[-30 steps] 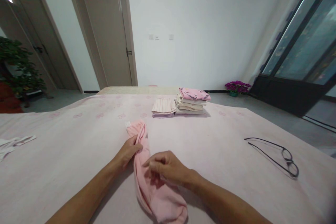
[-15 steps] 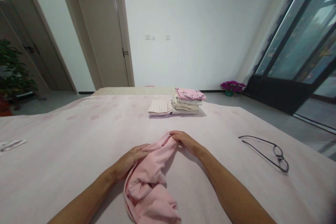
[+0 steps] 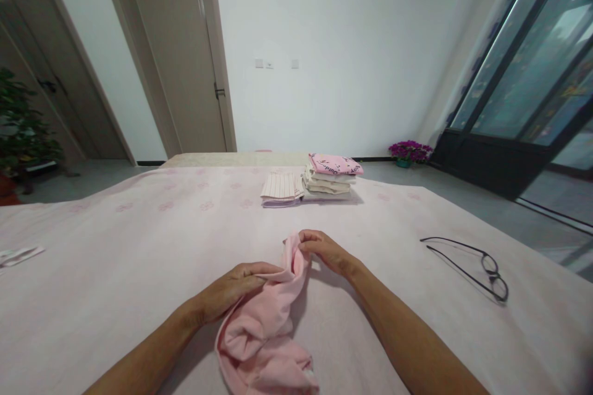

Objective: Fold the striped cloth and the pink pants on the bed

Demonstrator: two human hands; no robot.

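Note:
A crumpled pink cloth garment (image 3: 264, 333) lies on the covered table right in front of me, its far end lifted a little; its exact kind does not show. My right hand (image 3: 324, 251) pinches that far end between thumb and fingers. On the near left side, my left hand (image 3: 236, 287) grips the cloth's edge, with the fingers reaching over the fabric and the thumb partly hidden. The lower part of the garment is bunched in loose folds and runs out of view at the bottom.
Farther back stand a stack of folded clothes (image 3: 328, 180) and a striped folded cloth (image 3: 281, 188) beside it. Black-framed glasses (image 3: 493, 274) rest at the right. A white item (image 3: 21, 255) lies at the left edge. The pale pink tablecloth (image 3: 139, 247) covers the table.
My left hand has slid forward and right along the cloth, closer to my right hand. The garment's far end is now more gathered and opened into a fold.

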